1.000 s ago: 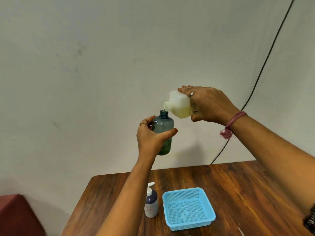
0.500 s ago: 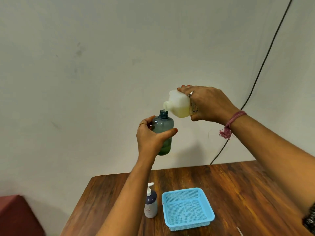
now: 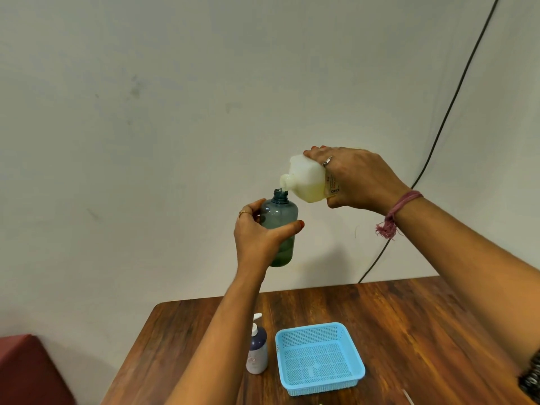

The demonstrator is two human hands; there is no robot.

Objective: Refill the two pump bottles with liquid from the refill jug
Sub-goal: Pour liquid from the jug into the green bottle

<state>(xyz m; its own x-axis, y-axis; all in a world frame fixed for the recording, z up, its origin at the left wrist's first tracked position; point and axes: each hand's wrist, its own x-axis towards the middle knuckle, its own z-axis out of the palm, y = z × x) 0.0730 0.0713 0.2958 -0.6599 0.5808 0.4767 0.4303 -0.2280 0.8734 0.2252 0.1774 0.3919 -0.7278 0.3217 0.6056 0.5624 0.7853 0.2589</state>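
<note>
My left hand (image 3: pixel 257 238) grips a translucent blue-grey bottle (image 3: pixel 280 217), upright, pump off, with greenish liquid in its lower part, held high above the table. My right hand (image 3: pixel 356 179) holds the white refill jug (image 3: pixel 306 181) tipped to the left, its spout just above the bottle's open neck. Pale yellow liquid lies in the jug's lower side. A thin stream at the spout is hard to make out. A second pump bottle (image 3: pixel 257 350), dark purple with a white pump, stands on the table beside my left forearm.
A light blue mesh basket (image 3: pixel 355 375) sits on the wooden table (image 3: pixel 409 331), right of the purple bottle. A black cable (image 3: pixel 444 118) runs down the wall behind. A dark red seat (image 3: pixel 26 369) is at lower left.
Both hands hold nearly still; the jug stays tipped over the bottle's neck, with only a slight shift of view.
</note>
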